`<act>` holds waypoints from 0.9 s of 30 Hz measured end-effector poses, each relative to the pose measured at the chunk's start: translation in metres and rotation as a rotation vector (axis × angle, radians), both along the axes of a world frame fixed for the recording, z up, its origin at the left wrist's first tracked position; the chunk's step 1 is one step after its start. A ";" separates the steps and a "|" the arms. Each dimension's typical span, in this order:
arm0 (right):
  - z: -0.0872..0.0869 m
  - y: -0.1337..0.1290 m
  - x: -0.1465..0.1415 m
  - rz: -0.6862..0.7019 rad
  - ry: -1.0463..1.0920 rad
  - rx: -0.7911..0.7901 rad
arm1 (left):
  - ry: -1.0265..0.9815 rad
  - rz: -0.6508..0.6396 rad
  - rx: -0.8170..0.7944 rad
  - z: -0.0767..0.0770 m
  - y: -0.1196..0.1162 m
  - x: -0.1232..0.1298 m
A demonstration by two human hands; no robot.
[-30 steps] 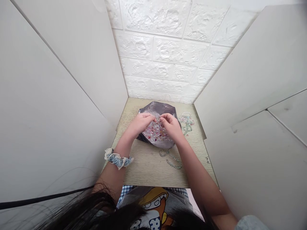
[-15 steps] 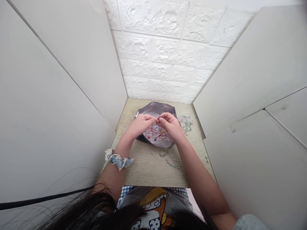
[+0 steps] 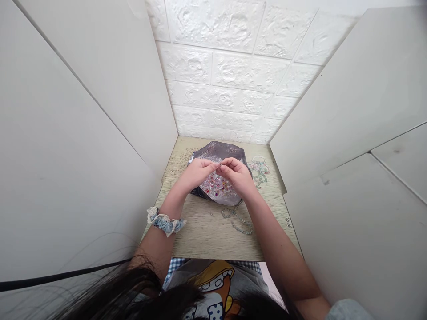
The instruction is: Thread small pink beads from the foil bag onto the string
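My left hand [image 3: 201, 171] and my right hand [image 3: 237, 174] meet fingertip to fingertip above an open dark bag [image 3: 220, 151]. Both are closed in a pinch; what sits between the fingertips is too small to make out. Below them, clear, pink and red beads [image 3: 218, 186] lie loose in the bag's pale inside. A strand of pale green beads [image 3: 243, 229] curls on the table in front of the bag, partly behind my right wrist.
More strung beads [image 3: 260, 169] in green and pink lie right of the bag on the wooden table [image 3: 207, 240]. Small metallic pieces [image 3: 288, 221] rest at the right edge. Grey panels [image 3: 126, 89] flank the table, with a white brick-patterned wall [image 3: 230, 75] behind.
My hands stay pinched together over the bag, with only a slight shift of the fingers. The bag and the bead strands have not moved.
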State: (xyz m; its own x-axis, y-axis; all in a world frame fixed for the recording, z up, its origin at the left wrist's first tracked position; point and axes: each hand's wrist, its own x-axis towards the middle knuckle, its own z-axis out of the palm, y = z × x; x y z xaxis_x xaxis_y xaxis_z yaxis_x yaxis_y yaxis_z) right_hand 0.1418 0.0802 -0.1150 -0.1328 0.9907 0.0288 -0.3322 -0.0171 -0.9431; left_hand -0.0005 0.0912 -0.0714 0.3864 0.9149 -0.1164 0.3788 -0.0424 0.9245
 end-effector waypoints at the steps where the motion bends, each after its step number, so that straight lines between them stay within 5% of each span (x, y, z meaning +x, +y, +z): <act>1: 0.000 0.000 0.000 -0.001 -0.006 0.002 | 0.001 0.000 -0.002 0.000 0.000 0.000; 27: 0.008 -0.005 -0.004 -0.065 -0.087 -0.021 | -0.019 0.038 -0.005 0.001 -0.002 0.001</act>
State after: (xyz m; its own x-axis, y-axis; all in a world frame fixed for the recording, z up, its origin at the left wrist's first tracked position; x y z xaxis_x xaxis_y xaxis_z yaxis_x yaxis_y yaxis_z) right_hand 0.1376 0.0753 -0.1071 -0.0694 0.9976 -0.0009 -0.2505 -0.0183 -0.9680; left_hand 0.0001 0.0892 -0.0707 0.3534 0.9285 -0.1141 0.3622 -0.0233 0.9318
